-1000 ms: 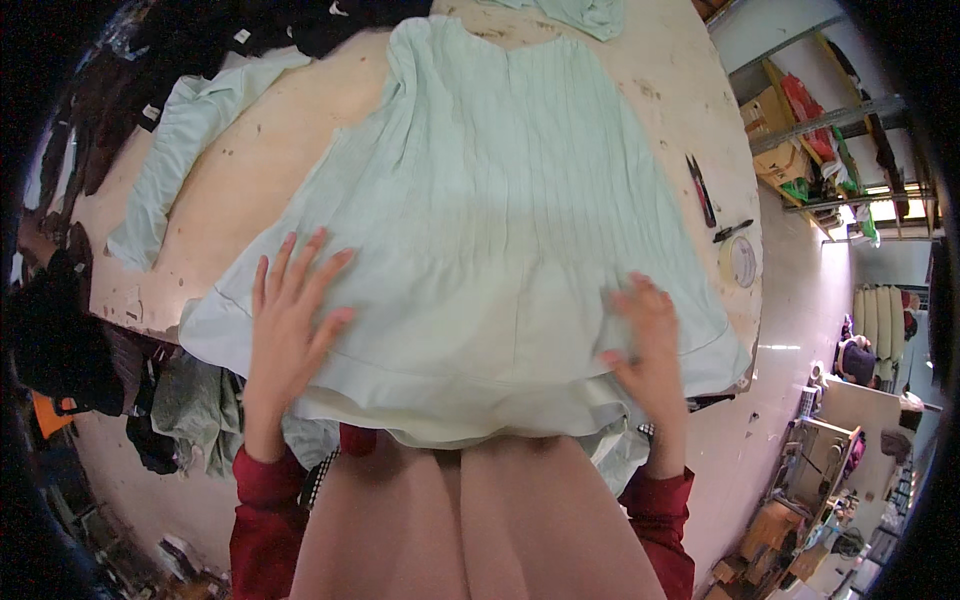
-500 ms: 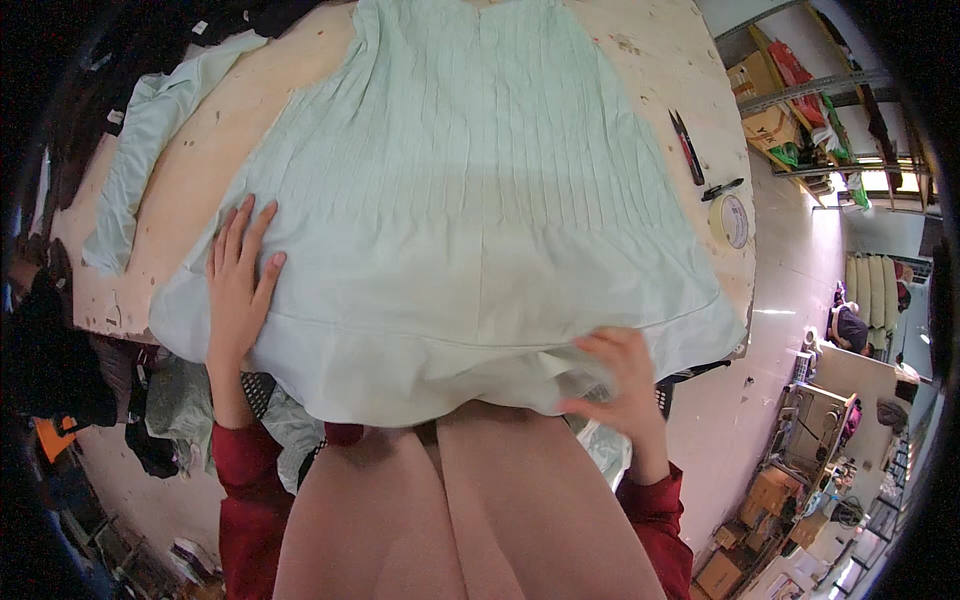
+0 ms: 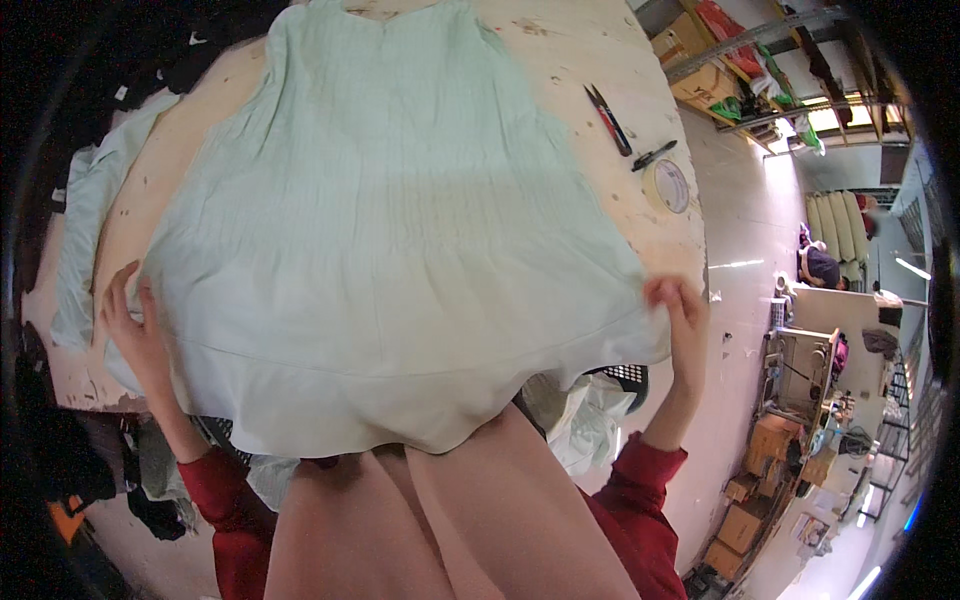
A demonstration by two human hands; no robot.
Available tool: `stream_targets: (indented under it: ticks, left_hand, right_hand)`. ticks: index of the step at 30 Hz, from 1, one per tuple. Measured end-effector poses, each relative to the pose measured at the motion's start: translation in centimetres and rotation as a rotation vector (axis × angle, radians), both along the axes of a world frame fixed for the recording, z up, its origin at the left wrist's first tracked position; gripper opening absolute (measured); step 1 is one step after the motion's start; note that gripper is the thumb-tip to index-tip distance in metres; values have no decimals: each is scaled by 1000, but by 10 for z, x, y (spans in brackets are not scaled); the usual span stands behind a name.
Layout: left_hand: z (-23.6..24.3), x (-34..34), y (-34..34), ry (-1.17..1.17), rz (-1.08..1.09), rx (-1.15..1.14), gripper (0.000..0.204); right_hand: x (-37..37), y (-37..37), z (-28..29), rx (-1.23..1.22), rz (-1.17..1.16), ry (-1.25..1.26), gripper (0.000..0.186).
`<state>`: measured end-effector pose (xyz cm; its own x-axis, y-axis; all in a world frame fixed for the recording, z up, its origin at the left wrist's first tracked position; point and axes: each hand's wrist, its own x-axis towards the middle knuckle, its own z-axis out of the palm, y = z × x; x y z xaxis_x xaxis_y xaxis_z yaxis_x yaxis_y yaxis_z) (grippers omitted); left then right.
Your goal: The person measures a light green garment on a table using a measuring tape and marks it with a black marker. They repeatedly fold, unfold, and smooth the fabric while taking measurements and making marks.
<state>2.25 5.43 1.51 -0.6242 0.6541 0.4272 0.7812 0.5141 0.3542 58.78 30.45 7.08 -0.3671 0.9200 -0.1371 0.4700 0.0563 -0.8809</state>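
Observation:
A pale mint-green sleeveless dress (image 3: 370,280) lies spread over the table, pleated above and smooth below a curved seam. Its hem hangs past the near edge, over my lap. At the dress's left side, my left hand (image 3: 138,325) has its fingers curled at the fabric edge, thumb on the cloth. My right hand (image 3: 682,305) pinches the right side edge near the lower corner, its fingers slightly blurred.
On the wooden table (image 3: 640,220) at right lie thread snips (image 3: 608,120), a black pen (image 3: 655,156) and a tape roll (image 3: 668,188). A mint fabric strip (image 3: 95,220) lies at left. A black basket (image 3: 625,380) with pale cloth stands below the table edge.
My right hand has moved from the near hem outward to the dress's right edge and closed there. My left hand has shifted out to the left edge. The view has turned slightly rightward.

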Motion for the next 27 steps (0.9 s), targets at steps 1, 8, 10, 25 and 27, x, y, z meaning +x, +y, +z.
stream_targets:
  ticks: [1, 8, 10, 25, 27]
  left_hand:
    - [-6, -13, -1, -13, 14, 13, 28]
    - [-5, -13, -7, -270, 200, 35, 33]
    - [-13, -30, -22, -323, 164, 128, 31]
    - [58, 9, -80, -279, -100, -486, 27]
    - [63, 30, -28, -242, -236, -304, 29]
  right_hand:
    - [-10, 13, -1, 277, -213, -203, 33]
    - [-13, 46, -22, -29, 17, -275, 31]
    - [-7, 44, -29, 136, -264, -97, 26]
    - [27, 41, 17, -387, 222, -223, 38]
    - [-21, 49, 21, -24, 327, -313, 35]
